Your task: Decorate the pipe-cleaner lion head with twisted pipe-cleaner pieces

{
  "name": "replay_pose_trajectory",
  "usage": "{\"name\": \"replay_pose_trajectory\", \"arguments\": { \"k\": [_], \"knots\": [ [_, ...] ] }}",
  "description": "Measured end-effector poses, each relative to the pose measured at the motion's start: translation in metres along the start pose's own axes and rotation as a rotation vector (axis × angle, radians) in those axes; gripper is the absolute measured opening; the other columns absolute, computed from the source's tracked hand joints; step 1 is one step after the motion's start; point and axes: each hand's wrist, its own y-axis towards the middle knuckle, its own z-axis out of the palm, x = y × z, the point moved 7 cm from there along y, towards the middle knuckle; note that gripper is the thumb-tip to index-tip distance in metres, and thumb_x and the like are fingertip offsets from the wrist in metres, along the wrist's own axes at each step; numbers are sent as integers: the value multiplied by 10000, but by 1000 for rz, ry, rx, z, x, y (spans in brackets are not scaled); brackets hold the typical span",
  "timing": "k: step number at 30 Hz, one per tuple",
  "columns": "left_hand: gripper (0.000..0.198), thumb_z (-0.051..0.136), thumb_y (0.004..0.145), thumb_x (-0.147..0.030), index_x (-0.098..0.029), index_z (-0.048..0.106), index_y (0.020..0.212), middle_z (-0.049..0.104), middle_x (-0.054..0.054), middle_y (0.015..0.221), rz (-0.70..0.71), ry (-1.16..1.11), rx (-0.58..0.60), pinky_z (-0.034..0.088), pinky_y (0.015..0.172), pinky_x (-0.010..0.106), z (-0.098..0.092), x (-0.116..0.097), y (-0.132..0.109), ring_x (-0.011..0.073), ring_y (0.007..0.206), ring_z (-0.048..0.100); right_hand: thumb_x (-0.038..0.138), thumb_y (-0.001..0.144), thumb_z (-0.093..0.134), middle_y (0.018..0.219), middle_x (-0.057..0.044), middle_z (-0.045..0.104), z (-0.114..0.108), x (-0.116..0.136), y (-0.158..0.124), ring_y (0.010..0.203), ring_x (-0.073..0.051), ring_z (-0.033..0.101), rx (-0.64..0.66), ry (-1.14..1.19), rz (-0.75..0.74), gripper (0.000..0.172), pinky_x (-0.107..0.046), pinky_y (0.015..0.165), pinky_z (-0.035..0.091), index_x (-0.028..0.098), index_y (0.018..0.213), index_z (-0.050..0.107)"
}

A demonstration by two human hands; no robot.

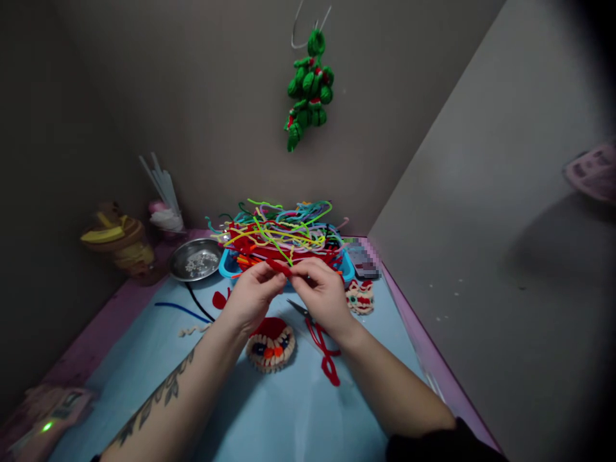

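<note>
Between the fingertips of my left hand (pixel 257 292) and my right hand (pixel 320 292) is a short red pipe cleaner piece (pixel 279 267). Both hands pinch it, raised in front of the blue basket. Below them on the blue mat lies a round pipe-cleaner face (pixel 271 346) with a red top, cream edging, dark eyes and orange cheeks. Red-handled scissors (pixel 323 350) rest beside my right forearm, blades partly apart. A small red piece (pixel 220 299) lies left of my left hand. To the right is a cream and red pipe-cleaner animal face (pixel 360 298).
A blue basket (pixel 226 266) heaped with colourful pipe cleaners (pixel 289 224) stands at the back. Left of it are a metal bowl (pixel 196 260) of small clear bits, a yellow-brown pot (pixel 128 247) and glue sticks (pixel 163 186). A phone (pixel 363 260) lies right; a green tree ornament (pixel 310 90) hangs above.
</note>
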Motion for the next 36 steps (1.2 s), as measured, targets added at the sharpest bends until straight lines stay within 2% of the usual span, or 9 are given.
{"name": "replay_pose_trajectory", "arguments": {
  "k": [6, 11, 16, 22, 26, 28, 30, 33, 36],
  "knots": [
    [186, 794, 666, -285, -163, 702, 772, 674, 9, 781, 137, 122, 71, 439, 750, 236, -1, -4, 3, 124, 764, 570, 180, 772, 640, 787, -26, 653, 4, -8, 1, 754, -152, 606, 24, 124, 111, 65, -272, 682, 491, 207, 787, 697],
    [186, 766, 698, -312, -159, 677, 754, 629, -7, 739, 204, 229, 97, 428, 716, 227, -5, -6, 6, 118, 730, 532, 245, 758, 654, 762, -22, 633, 10, -19, -1, 701, -137, 576, 101, 236, 260, 73, -245, 619, 462, 179, 771, 681],
    [164, 731, 731, -304, -157, 657, 729, 594, -12, 724, 273, 330, 60, 420, 691, 227, -5, -12, 3, 115, 704, 517, 320, 750, 661, 628, 31, 555, 18, -24, -5, 501, -82, 462, 158, 398, 401, 155, -209, 476, 385, 179, 802, 626],
    [133, 730, 713, -271, -147, 695, 748, 662, 26, 784, 240, 455, 42, 455, 764, 277, -6, -12, 3, 157, 770, 587, 348, 781, 641, 553, 59, 461, 19, -35, -4, 462, -67, 384, 128, 409, 387, 185, -198, 443, 311, 176, 735, 590],
    [285, 734, 698, -248, -157, 689, 964, 705, 60, 903, 183, 530, 125, 497, 783, 312, 0, -15, 2, 193, 845, 639, 316, 776, 626, 614, 37, 513, 13, -43, 0, 541, -85, 434, 114, 339, 356, 160, -206, 509, 356, 172, 718, 585],
    [428, 724, 714, -260, -185, 633, 1125, 689, 84, 1059, 250, 584, 134, 513, 786, 319, 2, -26, 0, 206, 926, 644, 288, 771, 617, 639, 28, 534, 10, -42, 3, 584, -96, 461, 138, 276, 328, 141, -210, 543, 376, 171, 702, 580],
    [408, 701, 744, -267, -200, 633, 1141, 674, 91, 1123, 394, 754, 136, 511, 817, 324, 6, -40, -4, 212, 981, 636, 265, 771, 604, 650, 23, 545, 10, -38, 5, 609, -103, 473, 203, 213, 304, 126, -214, 564, 385, 169, 692, 580],
    [184, 656, 795, -255, -191, 711, 959, 719, 73, 969, 588, 1074, 196, 503, 811, 313, 15, -50, -11, 193, 892, 654, 266, 783, 587, 659, 17, 554, 11, -35, 6, 625, -108, 483, 280, 157, 299, 128, -220, 576, 391, 167, 702, 591],
    [132, 621, 831, -247, -188, 714, 903, 728, 56, 875, 685, 1188, 182, 505, 753, 286, 15, -51, -14, 168, 801, 658, 294, 776, 603, 691, 8, 576, 12, -33, 5, 644, -114, 505, 279, 191, 316, 132, -227, 592, 409, 168, 738, 601]
  ]
}}
